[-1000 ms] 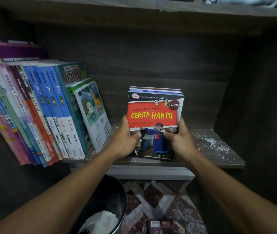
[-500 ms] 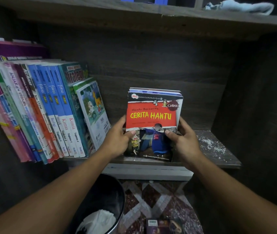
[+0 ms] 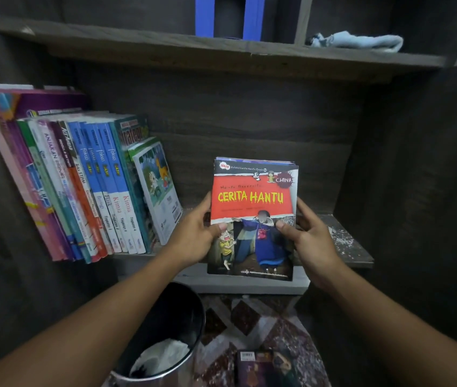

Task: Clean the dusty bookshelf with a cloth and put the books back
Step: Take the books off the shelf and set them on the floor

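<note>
A thin stack of books (image 3: 254, 196) with the red "Cerita Hantu" cover in front stands upright at the front of the dark wooden shelf (image 3: 344, 244). My left hand (image 3: 196, 236) grips its left edge, thumb on the cover. Gripping the right edge the same way is my right hand (image 3: 309, 241). The stack's bottom edge hangs level with the shelf's front lip. A row of leaning books (image 3: 93, 185) fills the shelf's left part. White dust (image 3: 340, 237) speckles the board at the right. A pale blue cloth (image 3: 361, 41) lies on the shelf above.
A metal bin (image 3: 166, 342) with white paper inside stands on the patterned floor below my left arm. Another book (image 3: 263, 367) lies on the floor beside it. A blue object (image 3: 230, 18) stands on the upper shelf.
Both hands have drawn the stack slightly forward and lower, so its bottom edge now overlaps the shelf's front lip. The view has tilted up, showing more of the upper shelf.
</note>
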`<state>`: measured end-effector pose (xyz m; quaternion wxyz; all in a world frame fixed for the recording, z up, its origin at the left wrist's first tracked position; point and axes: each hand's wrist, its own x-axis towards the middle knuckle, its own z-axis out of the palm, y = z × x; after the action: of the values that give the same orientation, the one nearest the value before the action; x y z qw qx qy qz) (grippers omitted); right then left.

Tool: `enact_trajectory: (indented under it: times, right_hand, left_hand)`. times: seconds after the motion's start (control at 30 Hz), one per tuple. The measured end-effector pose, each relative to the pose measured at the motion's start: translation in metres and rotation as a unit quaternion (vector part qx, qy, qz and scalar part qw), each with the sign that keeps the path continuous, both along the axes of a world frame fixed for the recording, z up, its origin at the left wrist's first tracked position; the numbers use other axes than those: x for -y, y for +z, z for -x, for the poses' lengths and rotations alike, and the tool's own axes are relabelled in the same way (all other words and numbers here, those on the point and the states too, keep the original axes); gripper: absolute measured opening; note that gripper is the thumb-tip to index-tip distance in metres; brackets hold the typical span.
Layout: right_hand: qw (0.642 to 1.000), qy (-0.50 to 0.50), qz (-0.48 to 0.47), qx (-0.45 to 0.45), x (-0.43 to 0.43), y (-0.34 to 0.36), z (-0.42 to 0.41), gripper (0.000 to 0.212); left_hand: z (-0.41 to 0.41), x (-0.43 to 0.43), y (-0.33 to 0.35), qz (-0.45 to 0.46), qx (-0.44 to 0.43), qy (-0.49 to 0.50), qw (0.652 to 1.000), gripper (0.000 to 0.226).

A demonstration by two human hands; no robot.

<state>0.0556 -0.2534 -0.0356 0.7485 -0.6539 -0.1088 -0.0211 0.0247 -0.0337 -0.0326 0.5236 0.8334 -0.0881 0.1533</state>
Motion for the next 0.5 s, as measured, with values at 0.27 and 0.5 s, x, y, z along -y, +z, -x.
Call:
enact_trajectory:
  times: [0.27,0.5]
  right_hand:
    - [1.000,-0.015,-0.001,-0.023,0.027,-0.027,0.037,0.061]
    - [0.995,-0.049,-0.010,-0.091,0.051,-0.077,0.068,0.054]
  left_hand:
    - [0.035,0.027,-0.021,0.014,-0.043,-0.007,0.999,0.062]
    - [0.058,0.052,-0.078,0.049,-0.091,-0.051,0.993,0.056]
